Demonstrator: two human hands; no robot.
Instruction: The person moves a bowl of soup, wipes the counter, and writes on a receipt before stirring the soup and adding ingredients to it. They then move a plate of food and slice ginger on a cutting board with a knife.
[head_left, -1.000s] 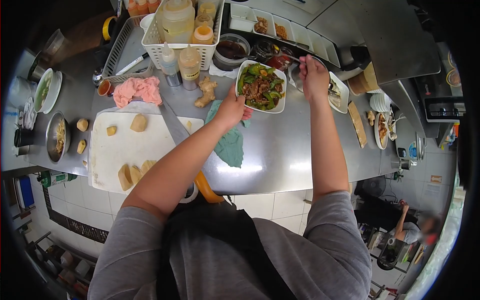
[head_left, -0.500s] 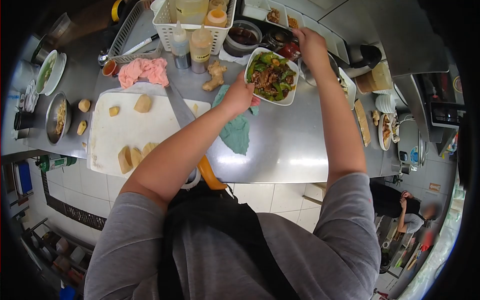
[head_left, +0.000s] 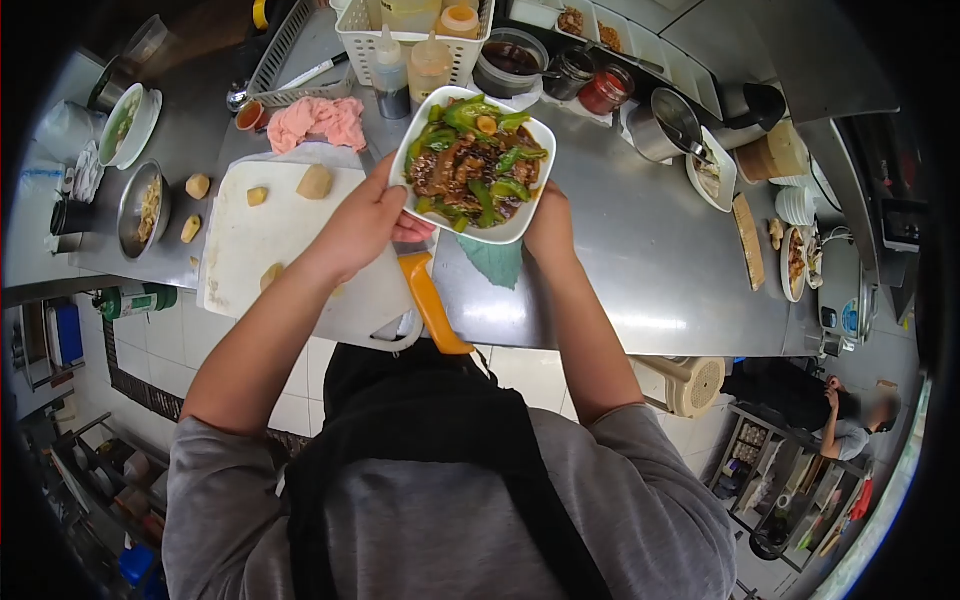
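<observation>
A white square dish [head_left: 536,222] of green peppers and browned meat in sauce is held up above the counter, close to my chest. My left hand [head_left: 368,222] grips its left edge, thumb on the rim and fingers beneath. At the lower right corner my right hand [head_left: 550,228] is closed on the dish, its fingers mostly hidden behind it. Under the dish a green cloth [head_left: 490,262] lies on the steel. The orange handle of a knife [head_left: 430,305] shows below my left hand, over the cutting board [head_left: 235,235], where peeled potato pieces [head_left: 314,181] lie.
Squeeze bottles [head_left: 390,75] and a white basket [head_left: 360,42] stand at the back. To their right are a tub of dark sauce [head_left: 510,62], a red jar [head_left: 605,90] and a metal pot [head_left: 662,125]. Another person [head_left: 800,400] is off to the right.
My right hand has come back from the jars to the dish's right side. The dish has moved left and nearer to me, still in my left hand.
</observation>
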